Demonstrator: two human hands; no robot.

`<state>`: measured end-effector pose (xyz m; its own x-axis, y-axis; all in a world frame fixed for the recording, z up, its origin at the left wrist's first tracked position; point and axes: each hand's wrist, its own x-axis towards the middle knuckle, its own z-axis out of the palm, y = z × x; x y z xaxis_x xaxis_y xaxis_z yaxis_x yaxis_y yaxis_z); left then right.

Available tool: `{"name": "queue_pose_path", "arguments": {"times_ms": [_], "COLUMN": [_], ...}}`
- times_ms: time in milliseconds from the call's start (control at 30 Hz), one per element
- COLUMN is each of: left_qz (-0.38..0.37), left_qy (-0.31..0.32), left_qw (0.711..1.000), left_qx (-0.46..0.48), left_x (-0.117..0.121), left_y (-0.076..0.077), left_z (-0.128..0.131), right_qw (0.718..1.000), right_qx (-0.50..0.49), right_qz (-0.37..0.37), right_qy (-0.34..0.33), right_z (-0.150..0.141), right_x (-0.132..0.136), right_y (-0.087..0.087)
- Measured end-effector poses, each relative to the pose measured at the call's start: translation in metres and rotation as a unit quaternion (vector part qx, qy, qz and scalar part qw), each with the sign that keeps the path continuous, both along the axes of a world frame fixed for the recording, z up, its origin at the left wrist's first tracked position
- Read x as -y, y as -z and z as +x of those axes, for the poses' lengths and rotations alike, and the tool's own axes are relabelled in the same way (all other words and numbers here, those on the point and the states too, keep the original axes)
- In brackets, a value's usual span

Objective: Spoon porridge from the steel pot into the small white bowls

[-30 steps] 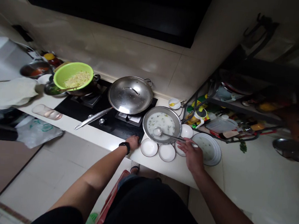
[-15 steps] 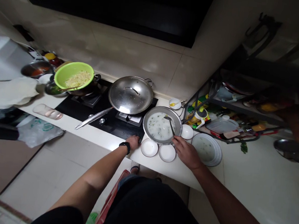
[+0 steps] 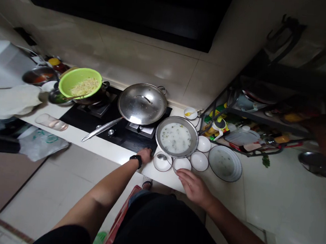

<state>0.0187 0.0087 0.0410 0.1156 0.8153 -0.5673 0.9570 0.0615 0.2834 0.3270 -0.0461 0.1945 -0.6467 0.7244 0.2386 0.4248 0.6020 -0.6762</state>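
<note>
My right hand (image 3: pixel 194 185) is closed around the thin handle of a metal spoon (image 3: pixel 162 157). The spoon's head is over a small white bowl (image 3: pixel 163 165) at the counter's front edge. Just behind my fingers sits a second small white bowl (image 3: pixel 182 163), partly covered by them. A metal basin (image 3: pixel 158 142) of white, soupy food with dark green bits stands behind these bowls. My left hand (image 3: pixel 145 155), with a black band on its wrist, rests at the front right corner of the black cooktop (image 3: pixel 122 138); its fingertips are hidden.
Two more small white bowls (image 3: pixel 199 161) and a ribbed plate (image 3: pixel 238 163) of similar soup stand right of the basin. A lidded pan (image 3: pixel 142 103) sits on the stove, its handle pointing forward. Left are a green basin (image 3: pixel 65 82) and a glass (image 3: pixel 51 122). A crowded rack (image 3: pixel 253 116) stands right.
My right hand has moved with the spoon from above the basin toward the counter's front edge, over the small bowls. Another small bowl is uncovered. My left hand has stayed put.
</note>
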Motion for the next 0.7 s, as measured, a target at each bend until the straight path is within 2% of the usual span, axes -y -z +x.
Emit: {"name": "queue_pose_path", "arguments": {"times_ms": [133, 233, 333, 400, 467, 533, 600, 633, 700], "left_qz": [-0.002, -0.003, 0.002, 0.005, 0.004, 0.0, 0.001, 0.001, 0.002], "left_qy": [-0.002, -0.003, -0.002, 0.0, 0.0, 0.001, 0.005, 0.006, 0.006], "left_qw": [1.0, 1.0, 1.0, 1.0, 1.0, 1.0, 1.0, 1.0, 1.0], "left_qx": [0.0, -0.004, -0.006, -0.003, -0.003, -0.004, -0.006, -0.006, -0.006], "left_x": [0.0, 0.0, 0.0, 0.0, 0.0, 0.0, 0.0, 0.0, 0.0], "left_y": [0.002, 0.005, 0.007, 0.007, 0.006, 0.004, 0.003, 0.002, 0.001], "left_z": [-0.001, -0.001, -0.001, -0.001, -0.001, 0.0, 0.0, 0.0, 0.0], "right_qw": [0.996, 0.995, 0.998, 0.982, 0.926, 0.839, 0.765, 0.74, 0.714], "right_qx": [0.065, 0.088, 0.033, -0.042, -0.128, -0.211, -0.277, -0.301, -0.331], "right_qz": [0.022, 0.025, -0.049, -0.154, -0.281, -0.385, -0.445, -0.46, -0.474], "right_qy": [-0.051, -0.05, 0.012, 0.101, 0.218, 0.321, 0.375, 0.387, 0.396], "right_z": [-0.004, -0.002, 0.001, 0.001, -0.002, -0.008, -0.012, -0.014, -0.014], "right_x": [0.004, 0.005, 0.009, 0.011, 0.011, 0.008, 0.002, -0.002, -0.007], "right_y": [0.022, 0.035, 0.041, 0.044, 0.048, 0.052, 0.054, 0.053, 0.047]}}
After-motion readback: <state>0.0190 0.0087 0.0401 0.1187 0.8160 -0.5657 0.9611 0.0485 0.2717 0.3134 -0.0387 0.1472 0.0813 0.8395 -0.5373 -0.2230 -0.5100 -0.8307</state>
